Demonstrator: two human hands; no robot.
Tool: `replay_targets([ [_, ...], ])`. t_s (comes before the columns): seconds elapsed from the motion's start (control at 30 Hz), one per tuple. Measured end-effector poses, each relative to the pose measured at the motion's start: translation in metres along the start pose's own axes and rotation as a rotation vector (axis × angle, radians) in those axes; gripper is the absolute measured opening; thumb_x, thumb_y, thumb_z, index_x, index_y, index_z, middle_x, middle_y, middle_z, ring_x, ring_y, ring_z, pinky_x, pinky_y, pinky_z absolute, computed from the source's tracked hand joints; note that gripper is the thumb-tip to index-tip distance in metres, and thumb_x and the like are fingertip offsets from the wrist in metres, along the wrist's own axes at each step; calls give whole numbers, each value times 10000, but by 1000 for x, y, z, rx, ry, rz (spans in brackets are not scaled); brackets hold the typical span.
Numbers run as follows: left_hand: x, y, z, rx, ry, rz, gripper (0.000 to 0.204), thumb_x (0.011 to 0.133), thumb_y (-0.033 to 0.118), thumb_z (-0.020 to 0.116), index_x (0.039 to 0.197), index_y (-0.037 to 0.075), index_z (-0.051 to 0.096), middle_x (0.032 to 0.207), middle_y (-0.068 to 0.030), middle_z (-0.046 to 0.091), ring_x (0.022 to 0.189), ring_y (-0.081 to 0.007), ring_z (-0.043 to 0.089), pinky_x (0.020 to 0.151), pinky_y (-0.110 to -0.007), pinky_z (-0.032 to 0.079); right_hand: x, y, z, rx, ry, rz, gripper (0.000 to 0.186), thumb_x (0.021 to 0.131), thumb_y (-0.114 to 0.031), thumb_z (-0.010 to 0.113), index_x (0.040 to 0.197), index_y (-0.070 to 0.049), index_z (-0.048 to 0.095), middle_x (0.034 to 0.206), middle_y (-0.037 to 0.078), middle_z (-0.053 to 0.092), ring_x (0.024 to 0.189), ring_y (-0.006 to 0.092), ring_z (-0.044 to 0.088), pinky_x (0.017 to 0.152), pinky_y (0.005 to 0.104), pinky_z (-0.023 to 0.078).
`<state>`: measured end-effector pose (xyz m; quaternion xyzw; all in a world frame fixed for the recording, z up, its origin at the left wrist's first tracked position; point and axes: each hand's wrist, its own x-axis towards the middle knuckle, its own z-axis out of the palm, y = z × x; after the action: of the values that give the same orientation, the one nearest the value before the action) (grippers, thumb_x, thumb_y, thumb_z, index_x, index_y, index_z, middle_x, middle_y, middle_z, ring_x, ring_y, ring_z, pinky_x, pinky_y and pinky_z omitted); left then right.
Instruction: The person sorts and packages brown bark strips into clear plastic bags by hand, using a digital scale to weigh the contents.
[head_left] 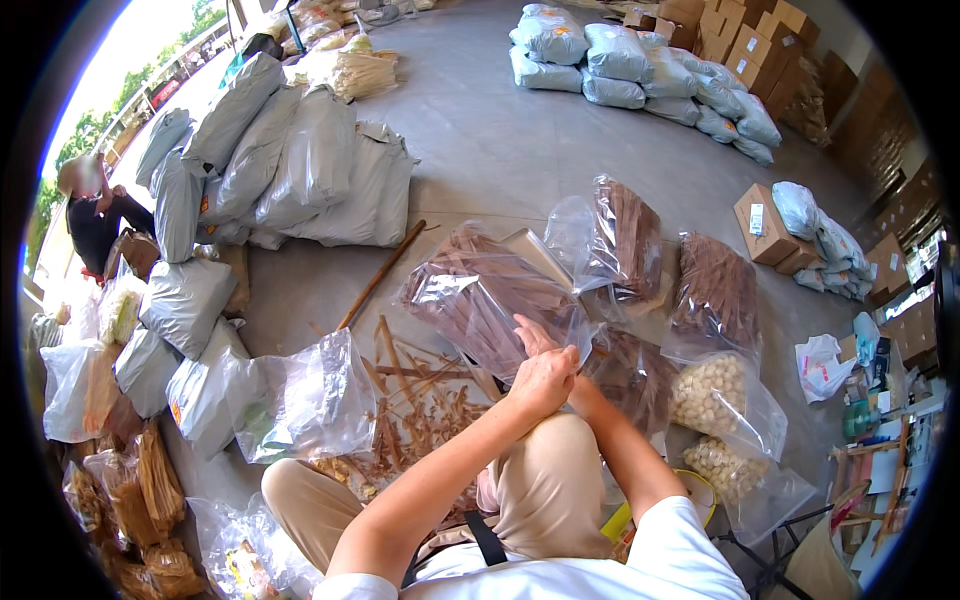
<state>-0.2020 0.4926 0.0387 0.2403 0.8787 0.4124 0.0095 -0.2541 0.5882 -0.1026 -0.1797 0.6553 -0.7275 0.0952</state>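
Observation:
A clear plastic bag (460, 290) packed with long brown dried strips lies in front of me, above my knees. My left hand (543, 385) grips the near right end of the bag, its fingers closed on the plastic. My right hand (535, 338) is partly behind the left one, fingers stretched out against the bag. Similar filled bags (716, 295) lie to the right, with two bags of pale round pieces (708, 395) nearer me. An empty-looking clear bag (300, 400) and loose dried pieces (400, 425) lie left of my hands.
Grey sacks (300, 170) are piled at left, pale blue sacks (615, 70) and cardboard boxes (752, 55) at back right. A stick (380, 275) lies on the concrete floor (450, 130). Another person (105, 215) is at far left. A cluttered shelf or rack (880, 460) stands at right.

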Motion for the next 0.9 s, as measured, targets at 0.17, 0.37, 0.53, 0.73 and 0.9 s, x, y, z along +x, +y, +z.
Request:
replay_targets([
  [0.17, 4, 2, 3, 5, -34, -23, 133, 748, 82, 558, 871, 42, 528, 722, -189, 599, 725, -387, 597, 630, -457, 471, -11, 12, -15, 211, -121, -141, 499, 910, -189, 446, 1361, -22, 313, 1452, 128, 232, 1336, 237, 231, 1078, 358, 237],
  [0.37, -1, 0, -1, 52, -11, -65, 154, 754, 90, 554, 901, 54, 521, 737, -191, 606, 736, -376, 602, 636, -449, 471, -50, -38, -12, -719, 8, -211, 346, 903, -139, 425, 1213, -8, 501, 1301, 125, 466, 1264, 287, 358, 1015, 343, 312],
  [0.53, 3, 8, -5, 32, 3, -76, 128, 774, 51, 495, 900, 27, 500, 840, -188, 603, 776, -382, 593, 641, -451, 468, -99, -68, -21, -604, 326, -133, 182, 802, 34, 477, 917, -2, 613, 977, 121, 638, 921, 266, 610, 789, 323, 476],
  [0.73, 3, 10, -5, 33, -11, -78, 145, 759, 40, 502, 903, 36, 497, 864, -179, 594, 789, -388, 583, 654, -456, 459, -130, -71, -67, -145, 837, 206, 262, 881, -186, 510, 1083, -25, 558, 1073, 123, 590, 954, 243, 593, 766, 303, 477],
  [0.9, 2, 5, -3, 27, -28, -95, 167, 768, 71, 558, 925, 34, 517, 857, -161, 615, 802, -361, 590, 676, -427, 465, -92, -81, -80, 344, 583, 480, 565, 880, -427, 500, 1275, -36, 396, 1238, 192, 475, 1007, 308, 574, 747, 385, 514],
])
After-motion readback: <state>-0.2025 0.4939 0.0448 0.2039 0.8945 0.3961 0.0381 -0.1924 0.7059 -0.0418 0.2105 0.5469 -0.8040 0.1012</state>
